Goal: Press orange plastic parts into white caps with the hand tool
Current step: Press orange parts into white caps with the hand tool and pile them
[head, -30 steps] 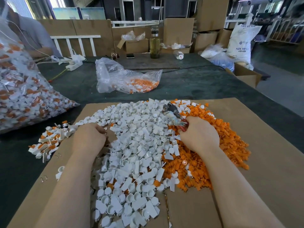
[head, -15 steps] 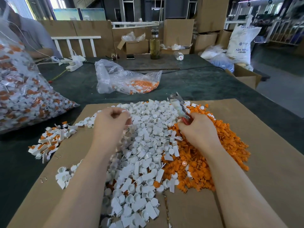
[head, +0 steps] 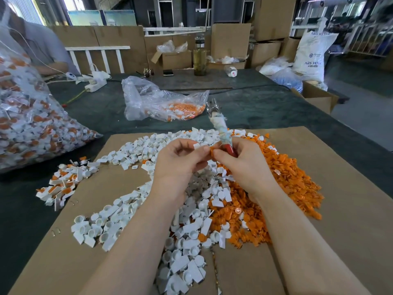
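Observation:
Both hands are raised together above the piles. My left hand (head: 180, 160) pinches a white cap (head: 196, 145) between thumb and fingers. My right hand (head: 240, 165) grips the hand tool (head: 220, 126), whose taped shaft and metal tip point up and away, and its fingertips pinch an orange part (head: 212, 151) against the cap. A heap of white caps (head: 136, 211) covers the middle of the cardboard sheet (head: 340, 209). The heap of orange parts (head: 293, 184) lies to its right.
A small pile of assembled caps (head: 63, 182) lies at the cardboard's left edge. A big clear bag of assembled caps (head: 25, 124) fills the left. A half-empty plastic bag (head: 161, 103) lies farther back on the dark table. A seated person (head: 32, 45) is at far left.
My left hand left the pile at the left, came up and to the right with a white cap. My right hand rose from the orange heap with the tool and met it.

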Motion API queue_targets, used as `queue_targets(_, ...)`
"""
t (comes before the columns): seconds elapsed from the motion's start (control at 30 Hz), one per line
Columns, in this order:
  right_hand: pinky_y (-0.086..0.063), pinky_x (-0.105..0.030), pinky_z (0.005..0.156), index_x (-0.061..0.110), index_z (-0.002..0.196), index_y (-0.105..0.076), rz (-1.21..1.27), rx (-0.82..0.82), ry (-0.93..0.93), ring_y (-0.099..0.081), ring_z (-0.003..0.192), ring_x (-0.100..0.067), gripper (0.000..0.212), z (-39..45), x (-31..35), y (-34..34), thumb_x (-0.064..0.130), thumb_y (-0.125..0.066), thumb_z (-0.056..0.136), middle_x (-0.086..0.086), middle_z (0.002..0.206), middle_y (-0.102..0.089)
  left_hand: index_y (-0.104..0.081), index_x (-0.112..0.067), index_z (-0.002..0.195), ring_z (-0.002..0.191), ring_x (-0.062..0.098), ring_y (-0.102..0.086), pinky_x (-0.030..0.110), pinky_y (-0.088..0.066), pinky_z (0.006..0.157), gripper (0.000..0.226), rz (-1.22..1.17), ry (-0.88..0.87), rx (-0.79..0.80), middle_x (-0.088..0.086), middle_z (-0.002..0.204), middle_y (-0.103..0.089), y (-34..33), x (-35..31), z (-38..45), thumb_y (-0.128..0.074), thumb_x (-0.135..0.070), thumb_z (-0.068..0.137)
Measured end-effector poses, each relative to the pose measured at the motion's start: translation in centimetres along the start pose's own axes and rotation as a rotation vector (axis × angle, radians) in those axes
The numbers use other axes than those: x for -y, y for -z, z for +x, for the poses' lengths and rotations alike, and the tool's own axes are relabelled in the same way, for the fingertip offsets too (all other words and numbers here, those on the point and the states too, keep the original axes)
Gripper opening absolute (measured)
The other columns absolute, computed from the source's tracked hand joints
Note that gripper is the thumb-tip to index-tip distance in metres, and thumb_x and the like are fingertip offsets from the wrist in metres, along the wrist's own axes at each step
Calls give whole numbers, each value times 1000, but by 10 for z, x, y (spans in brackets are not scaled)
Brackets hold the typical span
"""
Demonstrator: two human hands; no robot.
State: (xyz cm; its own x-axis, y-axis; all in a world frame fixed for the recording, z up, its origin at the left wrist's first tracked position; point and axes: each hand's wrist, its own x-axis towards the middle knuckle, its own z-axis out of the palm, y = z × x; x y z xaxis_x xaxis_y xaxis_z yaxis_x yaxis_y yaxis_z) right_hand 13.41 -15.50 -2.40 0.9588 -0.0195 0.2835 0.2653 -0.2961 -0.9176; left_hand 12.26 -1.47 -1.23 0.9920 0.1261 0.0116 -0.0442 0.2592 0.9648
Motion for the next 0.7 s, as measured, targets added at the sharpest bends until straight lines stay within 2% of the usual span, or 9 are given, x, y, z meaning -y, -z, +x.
queue_targets(0.1, -56, -45, 81, 18, 89, -71, 18, -5, 33, -67, 83, -27, 7, -2, 1, -3, 25, -69, 89, -9, 84, -71, -59, -5, 89, 73, 22, -74, 25, -58, 64, 18, -65, -4, -14, 17, 84, -73, 0, -2, 1, -74, 0, 82)
queue_targets(0.2, -56, -29, 68, 25, 82, -69, 38, -7, 66, -65, 71, -16, 7, -3, 2, -5, 28, -72, 87, 5, 73, -69, -59, -5, 88, 73, 21, -74, 25, -60, 66, 17, -99, 11, -33, 13, 81, -74, 1, -3, 1, -75, -1, 82)
queue_targets(0.23, -54, -28, 64, 25, 80, -68, 27, -20, 72, -63, 67, -15, 8, -3, 2, -6, 26, -72, 87, 6, 69, -67, -60, -5, 88, 74, 21, -74, 25, -60, 67, 17, -99, 14, -34, 13, 81, -74, 1, -3, 1, -75, -2, 82)
queue_targets(0.37, -54, -42, 69, 15, 85, -69, -49, -102, 80, -64, 73, -23, 9, -2, -1, -11, 21, -66, 91, -4, 75, -69, -67, -4, 87, 75, 19, -74, 24, -60, 67, 11, -68, 19, -49, 10, 81, -76, 1, -2, 1, -76, -4, 81)
queue_targets(0.53, -49, -33, 57, 16, 86, -66, -73, -226, 70, -56, 58, -13, 12, -1, -4, -13, 24, -62, 93, -5, 77, -70, -73, -13, 79, 61, 7, -64, 20, -55, 59, 10, 1, 24, -124, -2, 69, -72, 0, 2, 2, -82, -11, 77)
queue_targets(0.6, -49, -29, 55, 17, 89, -66, -89, -242, 86, -57, 58, -11, 12, -1, -4, -13, 28, -63, 92, -2, 77, -70, -74, -12, 82, 57, 7, -62, 20, -55, 57, 11, -21, 32, -150, -1, 71, -73, 0, 2, 2, -83, -13, 76)
queue_targets(0.7, -48, -26, 53, 19, 90, -65, -123, -237, 106, -57, 59, -5, 14, -2, -4, -15, 32, -65, 91, 5, 75, -68, -73, -7, 88, 62, 12, -70, 21, -57, 58, 12, -49, 41, -145, 6, 77, -76, 0, 1, 2, -80, -9, 79)
